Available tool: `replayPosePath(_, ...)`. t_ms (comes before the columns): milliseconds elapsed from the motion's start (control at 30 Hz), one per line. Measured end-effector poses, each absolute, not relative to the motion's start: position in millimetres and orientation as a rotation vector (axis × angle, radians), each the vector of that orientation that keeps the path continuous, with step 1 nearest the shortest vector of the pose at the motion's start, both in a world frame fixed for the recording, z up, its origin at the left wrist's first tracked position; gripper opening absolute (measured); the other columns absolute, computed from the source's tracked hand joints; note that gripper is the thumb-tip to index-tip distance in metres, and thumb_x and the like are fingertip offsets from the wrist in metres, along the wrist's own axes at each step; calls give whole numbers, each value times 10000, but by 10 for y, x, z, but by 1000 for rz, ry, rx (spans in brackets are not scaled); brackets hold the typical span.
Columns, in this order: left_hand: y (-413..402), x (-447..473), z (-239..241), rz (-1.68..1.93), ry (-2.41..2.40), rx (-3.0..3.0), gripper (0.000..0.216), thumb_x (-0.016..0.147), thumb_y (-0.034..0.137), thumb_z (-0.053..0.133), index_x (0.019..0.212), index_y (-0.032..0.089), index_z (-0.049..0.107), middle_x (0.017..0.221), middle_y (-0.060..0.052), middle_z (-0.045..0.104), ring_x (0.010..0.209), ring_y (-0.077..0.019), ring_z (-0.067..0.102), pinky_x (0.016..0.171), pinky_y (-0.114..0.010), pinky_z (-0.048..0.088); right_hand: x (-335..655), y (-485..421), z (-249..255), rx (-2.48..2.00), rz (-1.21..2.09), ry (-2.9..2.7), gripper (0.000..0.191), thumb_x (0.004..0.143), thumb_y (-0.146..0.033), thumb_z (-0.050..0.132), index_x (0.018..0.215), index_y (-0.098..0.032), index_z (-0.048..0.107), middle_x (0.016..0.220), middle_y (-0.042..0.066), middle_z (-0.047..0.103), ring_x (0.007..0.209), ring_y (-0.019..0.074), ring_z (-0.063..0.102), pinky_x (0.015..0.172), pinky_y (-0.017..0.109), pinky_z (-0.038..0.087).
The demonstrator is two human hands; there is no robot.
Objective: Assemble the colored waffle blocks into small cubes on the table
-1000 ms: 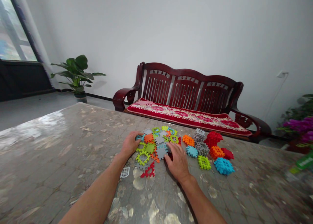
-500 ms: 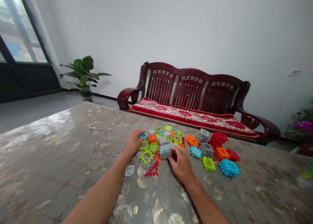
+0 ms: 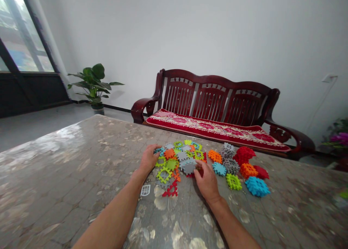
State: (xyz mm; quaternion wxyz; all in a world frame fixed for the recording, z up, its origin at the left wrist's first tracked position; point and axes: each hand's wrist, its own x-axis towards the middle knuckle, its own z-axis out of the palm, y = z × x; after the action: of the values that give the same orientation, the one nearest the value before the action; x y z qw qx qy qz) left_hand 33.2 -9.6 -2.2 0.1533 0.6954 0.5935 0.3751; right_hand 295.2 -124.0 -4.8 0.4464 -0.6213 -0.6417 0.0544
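Toothed, flat plastic interlocking tiles lie in a loose heap on the table. Between the thumb and fingers of my right hand (image 3: pixel 207 180) is a grey tile (image 3: pixel 188 167), tilted up at the heap's front right, its face towards me. My left hand (image 3: pixel 149 158) rests at the heap's left edge, its thumb and fingers around a blue tile (image 3: pixel 160 151). Near it are an orange tile (image 3: pixel 169 154), a green tile (image 3: pixel 172 164) and a lime frame tile (image 3: pixel 164 174). A red triangular tile (image 3: pixel 172 189) lies at the front.
To the right stand stacks of tiles, among them a blue stack (image 3: pixel 257 186), a lime stack (image 3: pixel 233 182) and a red stack (image 3: pixel 244 155). A small white grid piece (image 3: pixel 145 190) lies beside my left forearm. Behind the table (image 3: pixel 89 151) is a wooden bench (image 3: pixel 209 96).
My right hand has turned the grey piece so that its broad face shows more, and its fingers have shifted along the right edge. My left hand stays in place.
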Motion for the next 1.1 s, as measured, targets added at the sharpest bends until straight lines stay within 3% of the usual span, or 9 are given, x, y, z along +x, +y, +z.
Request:
replayPosePath(300,-205,347,49,867,1822,2126,150,802,291,618,867,218,731,955,-48,707,922,-196,631,837,-276,470,2902,-1291,43,-1464,88,-1729,269,808,-161,558,1028,-238,692,1051,59,713,1031,242,616,956,415,474)
replayPosePath(700,-124,240,46,748,1668,2126,263,813,184,521,944,217,746,990,-38,761,927,-187,674,828,-260,472,2923,-1262,-12,-1434,67,-1794,204,854,-190,549,969,-236,710,1078,66,709,1055,245,607,975,443,457)
replayPosePath(933,-113,217,37,707,1559,2143,298,761,262,602,1012,198,750,890,-31,743,779,-184,655,713,-266,473,2937,-1256,-4,-1451,51,-1783,204,848,-205,553,971,-241,711,1085,68,705,1068,251,605,980,453,456)
replayPosePath(1100,-114,228,21,677,1582,2203,310,715,134,583,954,227,757,983,-27,723,852,-179,643,793,-264,474,2930,-1249,-8,-1446,25,-1787,203,855,-202,540,968,-236,706,1077,67,706,1059,245,605,966,441,462)
